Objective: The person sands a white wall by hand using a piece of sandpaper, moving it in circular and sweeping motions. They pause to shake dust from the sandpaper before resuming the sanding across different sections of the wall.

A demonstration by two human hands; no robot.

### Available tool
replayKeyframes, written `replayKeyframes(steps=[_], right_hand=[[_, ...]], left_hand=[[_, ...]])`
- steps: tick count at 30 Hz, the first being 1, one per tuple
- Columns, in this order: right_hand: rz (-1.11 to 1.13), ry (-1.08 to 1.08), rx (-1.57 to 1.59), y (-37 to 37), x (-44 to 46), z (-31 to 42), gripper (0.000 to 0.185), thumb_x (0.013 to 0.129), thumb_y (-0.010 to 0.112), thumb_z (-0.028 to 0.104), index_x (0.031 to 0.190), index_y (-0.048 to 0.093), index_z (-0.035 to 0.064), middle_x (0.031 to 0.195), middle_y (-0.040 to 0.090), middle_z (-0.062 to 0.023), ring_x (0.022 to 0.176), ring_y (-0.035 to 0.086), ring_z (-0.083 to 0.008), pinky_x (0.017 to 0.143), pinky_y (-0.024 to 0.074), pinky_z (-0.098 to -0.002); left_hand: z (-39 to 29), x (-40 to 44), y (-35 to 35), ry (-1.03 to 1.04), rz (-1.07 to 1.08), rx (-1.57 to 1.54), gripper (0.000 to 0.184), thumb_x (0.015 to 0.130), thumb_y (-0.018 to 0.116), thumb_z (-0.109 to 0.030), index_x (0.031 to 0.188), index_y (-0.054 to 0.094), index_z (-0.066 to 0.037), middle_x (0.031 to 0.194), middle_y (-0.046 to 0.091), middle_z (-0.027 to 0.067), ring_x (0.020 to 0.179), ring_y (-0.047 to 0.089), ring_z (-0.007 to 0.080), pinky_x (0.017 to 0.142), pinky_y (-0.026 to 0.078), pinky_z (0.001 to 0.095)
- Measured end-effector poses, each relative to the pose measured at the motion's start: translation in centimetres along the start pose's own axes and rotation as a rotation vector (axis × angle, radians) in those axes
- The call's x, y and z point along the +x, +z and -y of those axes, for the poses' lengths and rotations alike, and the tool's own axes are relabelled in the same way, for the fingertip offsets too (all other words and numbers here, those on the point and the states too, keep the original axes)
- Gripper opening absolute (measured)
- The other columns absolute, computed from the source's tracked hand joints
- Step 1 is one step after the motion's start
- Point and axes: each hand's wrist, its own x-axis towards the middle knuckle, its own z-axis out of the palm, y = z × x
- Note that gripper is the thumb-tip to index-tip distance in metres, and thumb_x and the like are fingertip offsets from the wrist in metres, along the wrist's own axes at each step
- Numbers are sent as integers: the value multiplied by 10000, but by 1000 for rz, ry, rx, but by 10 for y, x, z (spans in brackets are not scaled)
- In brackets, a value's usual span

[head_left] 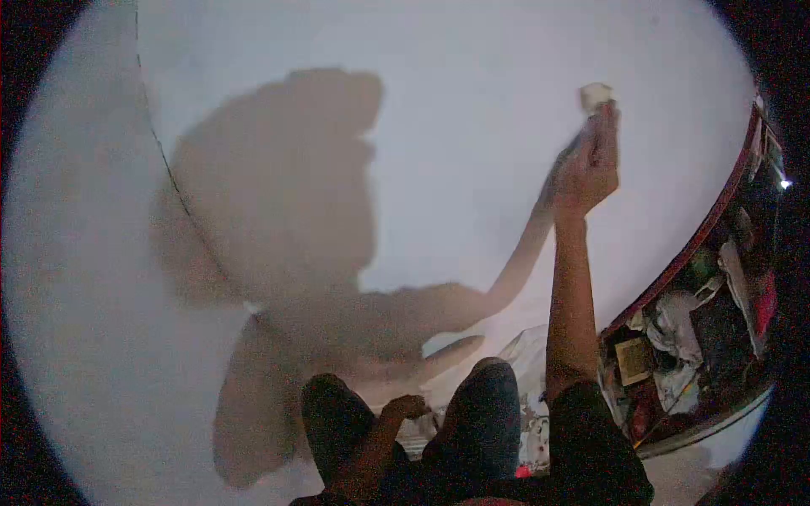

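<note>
My right hand (588,164) is raised against a pale wall (472,152). Its fingers are closed on a small whitish piece (596,95), blurred, at the wall's surface. Low in the view, my left hand (409,408) rests near my knees with its fingers curled; whatever it may hold is too dark and small to name. A large shadow of a head and arm falls on the wall to the left of my right arm.
A dark line runs down the wall on the left. At the right, a red-edged recess (734,278) holds cloths, papers and other clutter. Below, between and beside my knees, lies a whitish crumpled sheet (527,363) with bits on it.
</note>
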Motion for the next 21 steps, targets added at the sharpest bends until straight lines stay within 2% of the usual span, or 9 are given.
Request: replayKeyframes(steps=[2, 5, 8, 9, 11, 15, 17, 19, 21], right_hand=[[331, -13, -115, -1, -39, 33, 388, 977, 520, 66, 1365, 532, 50, 1382, 549, -144, 1272, 534, -248, 1072, 417, -344], [988, -903, 54, -12, -94, 32, 411, 982, 493, 99, 1393, 499, 121, 1392, 533, -137, 1310, 485, -323, 1105, 376, -371], [1163, -523, -416, 6, -57, 34, 459, 923, 508, 58, 1375, 502, 138, 1454, 470, -125, 1327, 464, -304, 1051, 438, -444], [653, -574, -254, 5, -37, 7, 412, 931, 507, 55, 1335, 546, 131, 1392, 532, -141, 1275, 519, -316, 1034, 455, -424], [159, 89, 36, 6, 16, 38, 342, 972, 523, 85, 1291, 578, -23, 1288, 614, -185, 1175, 605, -265, 1009, 459, -325], [2, -166, -82, 5, 26, 20, 348, 966, 504, 46, 1300, 574, -23, 1304, 608, -167, 1221, 579, -257, 1026, 437, -319], [264, -254, -83, 6, -30, 31, 403, 920, 533, 3, 1320, 571, 29, 1342, 577, -173, 1269, 538, -292, 1055, 423, -352], [1028, -541, -346, -8, -63, 60, 459, 891, 509, -37, 1326, 533, 111, 1413, 499, -163, 1312, 479, -326, 1061, 429, -393], [1233, -587, -274, -14, -58, 50, 508, 873, 531, 9, 1372, 473, 86, 1470, 427, -176, 1372, 390, -369, 1127, 356, -447]], left_hand=[[-6, -3, -9, -12, 14, -8, 446, 949, 524, -482, 908, 645, -55, 879, 609, 133, 787, 582, 296, 761, 471, 475], [-11, -7, -15, -21, 20, -22, 411, 949, 539, -460, 854, 628, -70, 814, 573, 107, 723, 542, 267, 712, 453, 471], [-6, -15, -28, -43, 26, -27, 387, 948, 553, -437, 799, 610, -84, 749, 536, 81, 658, 503, 238, 662, 434, 467], [-8, -18, -33, -50, 31, -34, 382, 948, 558, -429, 781, 605, -89, 727, 524, 72, 637, 490, 228, 646, 428, 465], [-17, -23, -40, -73, 56, -39, 376, 948, 568, -414, 745, 593, -99, 683, 499, 55, 594, 464, 209, 613, 416, 462], [-71, -68, -95, -139, 175, -85, 383, 947, 587, -384, 672, 570, -119, 596, 450, 20, 508, 412, 170, 547, 392, 457], [-56, -51, -72, -115, 145, -58, 379, 948, 580, -395, 697, 578, -110, 626, 467, 32, 539, 431, 183, 570, 401, 458], [-42, -36, -53, -94, 106, -37, 379, 948, 572, -406, 722, 585, -101, 656, 484, 45, 570, 449, 196, 593, 410, 459], [-33, -29, -46, -88, 82, -26, 382, 948, 565, -416, 748, 593, -92, 686, 501, 57, 600, 468, 209, 616, 419, 460]])
